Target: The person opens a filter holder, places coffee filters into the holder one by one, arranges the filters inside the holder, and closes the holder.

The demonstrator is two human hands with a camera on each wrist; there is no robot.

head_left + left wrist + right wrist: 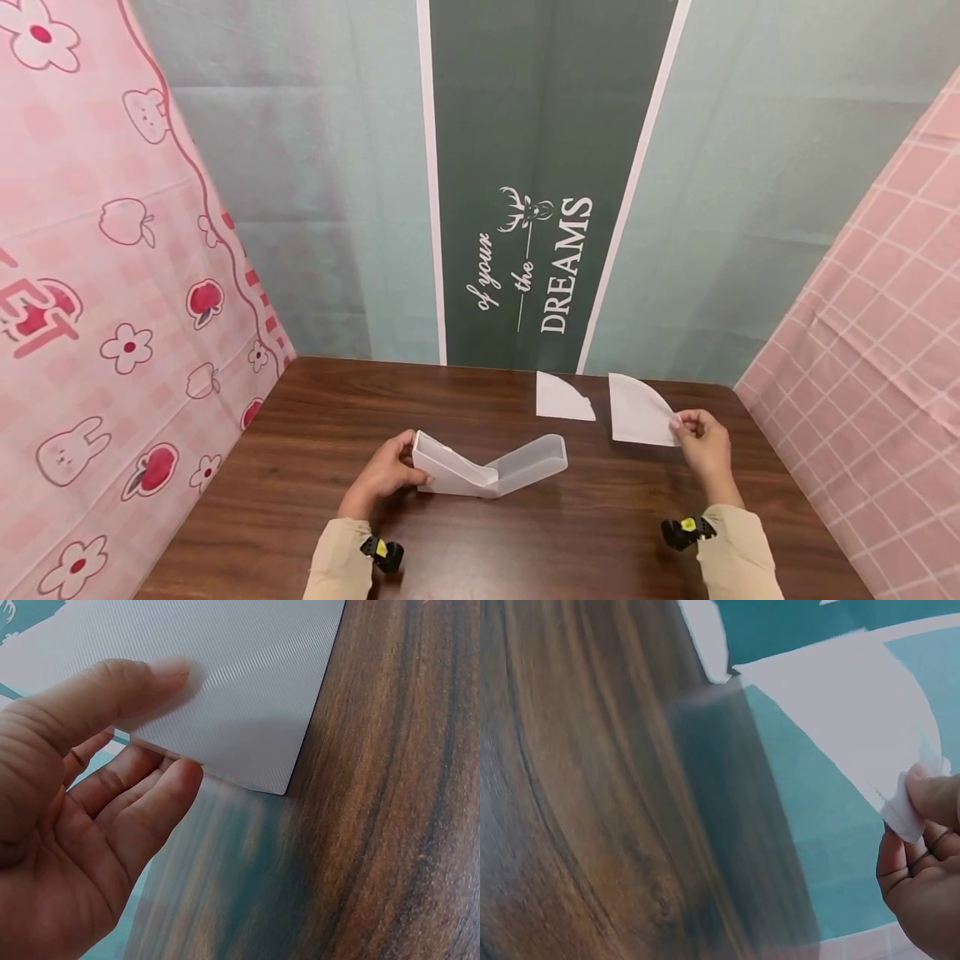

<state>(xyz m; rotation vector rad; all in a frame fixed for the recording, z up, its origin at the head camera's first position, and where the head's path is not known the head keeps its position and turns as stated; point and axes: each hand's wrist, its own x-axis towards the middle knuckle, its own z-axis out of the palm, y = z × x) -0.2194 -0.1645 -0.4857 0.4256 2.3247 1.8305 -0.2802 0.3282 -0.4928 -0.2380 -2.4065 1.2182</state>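
Left hand (pixel 390 468) grips box (pixel 459 477) by its edge; well apart, right hand (pixel 707 446) pinches paper (pixel 637 413).

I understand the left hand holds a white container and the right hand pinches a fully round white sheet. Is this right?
Not round: in the head view, the white sheet in the right hand is wedge-shaped, with one curved edge. The rest stands.

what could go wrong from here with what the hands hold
The white, quarter-round, paper-like sheet is pinched near one corner by the right hand, so it might slip free. The open, translucent white plastic case is gripped at one end by the left hand, so its other half could swing or tip.
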